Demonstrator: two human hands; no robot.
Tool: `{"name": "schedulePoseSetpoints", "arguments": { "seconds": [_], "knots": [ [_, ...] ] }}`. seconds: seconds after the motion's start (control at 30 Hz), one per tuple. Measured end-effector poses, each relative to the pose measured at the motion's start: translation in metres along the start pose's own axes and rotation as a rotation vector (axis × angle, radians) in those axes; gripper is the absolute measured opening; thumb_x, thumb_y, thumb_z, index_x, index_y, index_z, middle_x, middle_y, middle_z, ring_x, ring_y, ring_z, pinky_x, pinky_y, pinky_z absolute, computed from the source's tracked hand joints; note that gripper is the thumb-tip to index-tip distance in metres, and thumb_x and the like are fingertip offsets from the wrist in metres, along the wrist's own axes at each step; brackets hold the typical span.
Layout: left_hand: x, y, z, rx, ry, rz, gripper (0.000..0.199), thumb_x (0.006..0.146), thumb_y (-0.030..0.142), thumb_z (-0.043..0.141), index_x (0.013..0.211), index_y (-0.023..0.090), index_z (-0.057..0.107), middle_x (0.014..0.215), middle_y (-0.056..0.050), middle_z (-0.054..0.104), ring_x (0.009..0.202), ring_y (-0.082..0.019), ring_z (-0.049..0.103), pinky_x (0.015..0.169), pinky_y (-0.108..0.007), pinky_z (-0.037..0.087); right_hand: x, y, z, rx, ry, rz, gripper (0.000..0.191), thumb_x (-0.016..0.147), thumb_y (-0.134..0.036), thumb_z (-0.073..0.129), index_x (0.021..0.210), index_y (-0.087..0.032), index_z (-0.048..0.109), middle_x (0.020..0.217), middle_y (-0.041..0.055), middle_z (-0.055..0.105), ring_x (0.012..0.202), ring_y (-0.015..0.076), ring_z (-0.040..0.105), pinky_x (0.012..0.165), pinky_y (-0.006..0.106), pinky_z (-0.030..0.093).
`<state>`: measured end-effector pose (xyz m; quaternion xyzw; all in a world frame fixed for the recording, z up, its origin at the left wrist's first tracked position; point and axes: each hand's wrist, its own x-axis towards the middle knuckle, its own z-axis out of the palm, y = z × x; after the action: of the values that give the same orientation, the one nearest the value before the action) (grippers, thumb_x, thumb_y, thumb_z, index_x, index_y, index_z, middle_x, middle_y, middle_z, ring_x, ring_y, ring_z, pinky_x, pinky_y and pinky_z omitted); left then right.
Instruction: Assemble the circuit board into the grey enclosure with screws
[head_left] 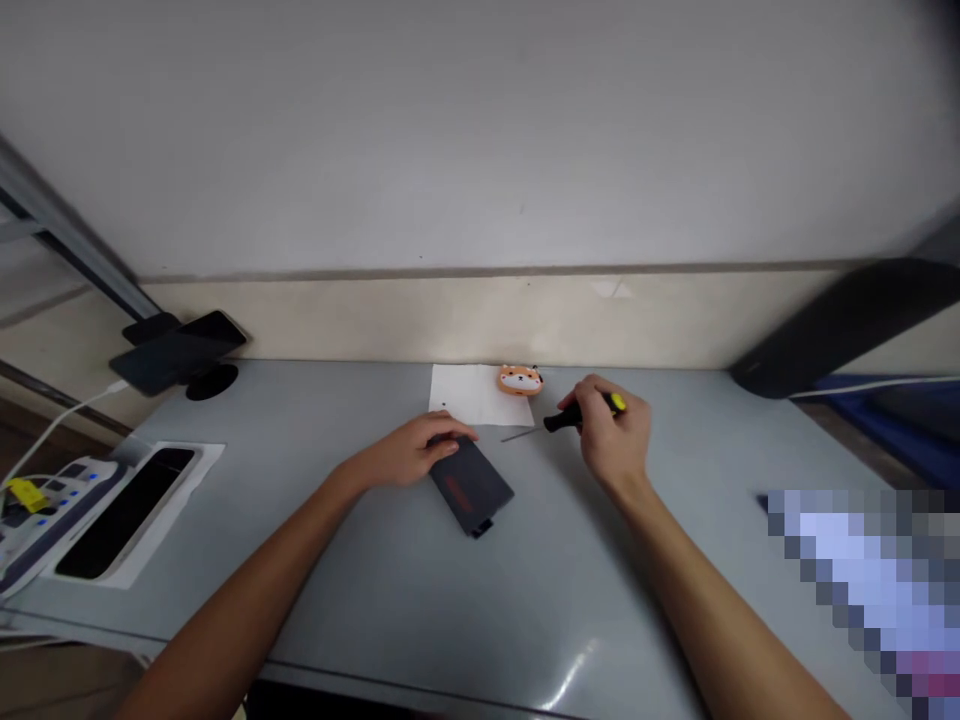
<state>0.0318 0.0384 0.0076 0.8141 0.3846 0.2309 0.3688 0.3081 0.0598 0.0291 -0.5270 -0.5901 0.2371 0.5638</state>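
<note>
In the head view, a flat dark grey rectangular device with a red label [471, 486] is seen lying slantwise on the pale grey surface [420, 590], near its middle. The left hand [420, 450] is laid on the far corner of this device, fingers curled over its edge, pressing it down rather than lifting it. The right hand [611, 435] is closed around a small screwdriver with a black and yellow handle [581, 415], whose thin metal shaft is pointed leftward, its tip just short of the device and apart from it.

The device is judged to be rigid, light and smooth-cased, so it could slide on the slick surface unless pinned; it would best be gripped by its long edges. The screwdriver is judged stiff and light, best held at the handle.

Behind the device, a white sheet of paper [469, 395] is seen, with a small orange animal-faced object [520, 379] at its far right corner. At the left, a black phone on a stand [180, 350] and a white power strip [52, 495] are visible. No container holding anything can be made out.
</note>
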Motion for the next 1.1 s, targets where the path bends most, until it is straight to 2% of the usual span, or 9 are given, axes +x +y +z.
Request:
{"name": "schedulePoseSetpoints", "arguments": {
  "seconds": [0.1, 0.23, 0.33, 0.43, 0.6, 0.7, 0.8, 0.97, 1.1],
  "knots": [
    [0.001, -0.003, 0.000, -0.045, 0.067, -0.017, 0.028, 0.104, 0.026, 0.047, 0.121, 0.024, 0.069, 0.117, -0.007, 0.072, 0.104, -0.019, 0.066, 0.092, -0.032, 0.051, -0.007, -0.004, 0.006, -0.012, -0.102, -0.046, 0.029, 0.083, -0.026, 0.052, 0.056, -0.019, 0.061, 0.054, -0.0016, 0.050, 0.055, 0.0128, 0.046, 0.053, 0.027, 0.033],
    [0.001, -0.003, 0.007, -0.049, 0.169, -0.025, 0.032, 0.104, 0.021, 0.041, 0.109, 0.023, 0.073, 0.113, -0.005, 0.074, 0.104, -0.019, 0.068, 0.096, -0.034, 0.051, -0.018, -0.012, 0.015, -0.035, -0.172, -0.039, 0.028, 0.085, -0.026, 0.051, 0.061, -0.019, 0.062, 0.057, -0.0014, 0.054, 0.057, 0.0136, 0.048, 0.056, 0.027, 0.035],
    [0.001, -0.002, 0.012, -0.043, 0.200, -0.055, 0.035, 0.104, 0.021, 0.039, 0.104, 0.023, 0.074, 0.109, -0.005, 0.074, 0.100, -0.019, 0.068, 0.092, -0.034, 0.053, -0.022, -0.014, 0.021, -0.023, -0.170, -0.020, 0.029, 0.088, -0.028, 0.051, 0.064, -0.019, 0.065, 0.061, -0.0002, 0.060, 0.061, 0.0149, 0.052, 0.059, 0.028, 0.038],
    [0.002, -0.003, 0.015, -0.056, 0.222, -0.085, 0.036, 0.103, 0.021, 0.039, 0.100, 0.022, 0.074, 0.107, -0.004, 0.074, 0.096, -0.018, 0.069, 0.089, -0.033, 0.054, -0.023, -0.013, 0.023, -0.019, -0.155, -0.021, 0.030, 0.089, -0.028, 0.051, 0.065, -0.019, 0.065, 0.059, -0.0008, 0.058, 0.059, 0.0146, 0.051, 0.058, 0.028, 0.036],
    [0.003, -0.004, 0.014, -0.098, 0.264, -0.082, 0.031, 0.104, 0.025, 0.043, 0.097, 0.021, 0.073, 0.106, -0.005, 0.075, 0.100, -0.018, 0.070, 0.095, -0.034, 0.053, -0.022, -0.013, 0.020, -0.022, -0.188, -0.041, 0.028, 0.086, -0.026, 0.051, 0.061, -0.018, 0.063, 0.057, -0.0015, 0.055, 0.057, 0.0134, 0.048, 0.057, 0.027, 0.034],
    [0.001, -0.001, 0.008, -0.077, 0.215, -0.084, 0.024, 0.101, 0.030, 0.051, 0.102, 0.021, 0.074, 0.106, -0.005, 0.075, 0.097, -0.018, 0.069, 0.089, -0.032, 0.053, -0.020, -0.013, 0.015, 0.006, -0.182, -0.053, 0.029, 0.084, -0.024, 0.051, 0.058, -0.019, 0.060, 0.055, -0.0021, 0.051, 0.056, 0.0129, 0.045, 0.055, 0.028, 0.032],
    [-0.004, 0.001, -0.002, -0.043, 0.101, -0.126, 0.022, 0.098, 0.036, 0.059, 0.107, 0.022, 0.074, 0.096, -0.004, 0.073, 0.085, -0.017, 0.065, 0.077, -0.029, 0.052, -0.018, -0.014, 0.013, 0.029, -0.167, -0.060, 0.029, 0.085, -0.023, 0.050, 0.058, -0.019, 0.060, 0.056, -0.0017, 0.052, 0.057, 0.0134, 0.047, 0.056, 0.027, 0.034],
    [-0.010, 0.002, -0.018, -0.091, -0.055, -0.177, 0.029, 0.094, 0.044, 0.066, 0.113, 0.024, 0.072, 0.087, -0.002, 0.064, 0.079, -0.015, 0.058, 0.072, -0.027, 0.048, -0.023, -0.018, 0.022, 0.029, -0.216, -0.017, 0.031, 0.094, -0.034, 0.052, 0.072, -0.019, 0.067, 0.067, 0.0002, 0.062, 0.064, 0.0150, 0.055, 0.062, 0.027, 0.040],
    [-0.013, 0.004, -0.025, -0.068, -0.130, -0.196, 0.041, 0.087, 0.049, 0.073, 0.121, 0.026, 0.071, 0.085, 0.000, 0.056, 0.074, -0.013, 0.051, 0.066, -0.024, 0.043, -0.027, -0.016, 0.030, -0.003, -0.296, -0.069, 0.032, 0.097, -0.040, 0.052, 0.079, -0.020, 0.069, 0.076, 0.0023, 0.069, 0.071, 0.0162, 0.060, 0.067, 0.027, 0.043]
  ]
}}
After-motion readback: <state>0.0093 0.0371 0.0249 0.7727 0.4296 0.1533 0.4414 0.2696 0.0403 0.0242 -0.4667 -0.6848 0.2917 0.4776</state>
